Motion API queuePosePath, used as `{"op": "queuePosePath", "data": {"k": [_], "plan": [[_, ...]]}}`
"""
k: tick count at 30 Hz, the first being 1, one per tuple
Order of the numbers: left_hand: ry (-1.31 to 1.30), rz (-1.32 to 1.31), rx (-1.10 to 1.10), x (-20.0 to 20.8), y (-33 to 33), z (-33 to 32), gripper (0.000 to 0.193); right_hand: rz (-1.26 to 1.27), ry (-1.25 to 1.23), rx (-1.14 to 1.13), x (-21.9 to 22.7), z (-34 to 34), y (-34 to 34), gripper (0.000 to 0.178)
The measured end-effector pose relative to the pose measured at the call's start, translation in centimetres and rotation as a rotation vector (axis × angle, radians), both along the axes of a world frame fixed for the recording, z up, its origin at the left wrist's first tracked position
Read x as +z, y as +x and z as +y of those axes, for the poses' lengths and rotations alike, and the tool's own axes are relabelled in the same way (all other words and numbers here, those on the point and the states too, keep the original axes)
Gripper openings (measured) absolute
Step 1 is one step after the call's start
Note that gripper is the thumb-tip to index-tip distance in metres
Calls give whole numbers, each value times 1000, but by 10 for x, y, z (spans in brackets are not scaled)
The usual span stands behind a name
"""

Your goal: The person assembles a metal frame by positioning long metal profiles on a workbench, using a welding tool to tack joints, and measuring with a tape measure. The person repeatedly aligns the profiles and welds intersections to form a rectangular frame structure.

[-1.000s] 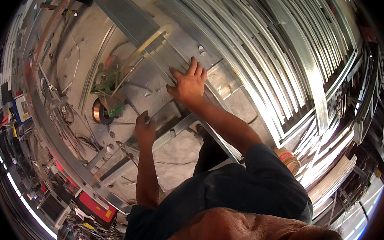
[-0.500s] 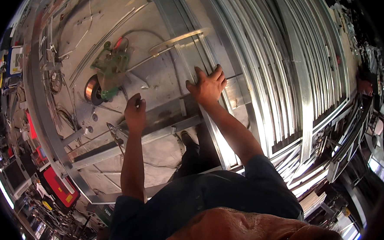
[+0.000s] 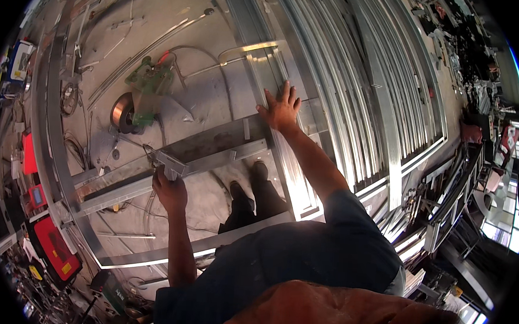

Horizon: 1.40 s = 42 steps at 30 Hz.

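Observation:
My left hand is at the near metal crossbar, with bent fingers closed around the lower end of a pliers-like metal tool. The pointed jaws face away from me; the handles are mostly hidden by the fingers. Just beside them, a short square metal piece shows on the crossbar. My right hand lies open with spread fingers on a long metal rail, near its joint with the crossbars. Beyond its fingertips, a thin curved metal strip reaches across the rails.
A copper-coloured wire spool sits beside a green machine on the floor inside the frame. Many long metal profiles lie side by side at the right. A red case stands outside the frame at lower left. Cables cross the floor.
My left hand has come down from above the crossbars onto the pliers-like tool, and its fingers have closed. My right hand stays on the rail, fingers flatter. The view has shifted slightly.

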<state>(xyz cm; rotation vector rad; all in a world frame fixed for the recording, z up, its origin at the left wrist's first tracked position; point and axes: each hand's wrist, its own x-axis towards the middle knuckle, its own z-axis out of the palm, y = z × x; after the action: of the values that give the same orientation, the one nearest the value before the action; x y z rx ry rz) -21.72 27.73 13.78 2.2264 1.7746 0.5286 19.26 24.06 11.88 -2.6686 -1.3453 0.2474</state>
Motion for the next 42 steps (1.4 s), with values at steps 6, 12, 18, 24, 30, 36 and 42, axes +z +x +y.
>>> {"op": "queuePosePath", "data": {"k": [6,12,18,24,30,36,42], "plan": [[-130,239,-66,-18,-39,-51,74,54,-82,66,12,-98,-34,72],[-190,524,-53,-34,-13,-19,71,117,-103,126,21,-155,-44,69],[-372,513,49,10,-8,-21,85,319,137,246,38,-158,-47,77],[-334,531,337,149,18,-158,81,590,308,554,41,-167,-20,55],[-604,142,350,242,161,-207,54,1446,-68,1160,57,-166,-40,68],[-286,16,-2,191,312,-146,83,2137,-202,1399,52,-153,-16,70],[-223,15,-65,153,413,-97,77,2116,-285,1197,1,-106,55,52]]}}
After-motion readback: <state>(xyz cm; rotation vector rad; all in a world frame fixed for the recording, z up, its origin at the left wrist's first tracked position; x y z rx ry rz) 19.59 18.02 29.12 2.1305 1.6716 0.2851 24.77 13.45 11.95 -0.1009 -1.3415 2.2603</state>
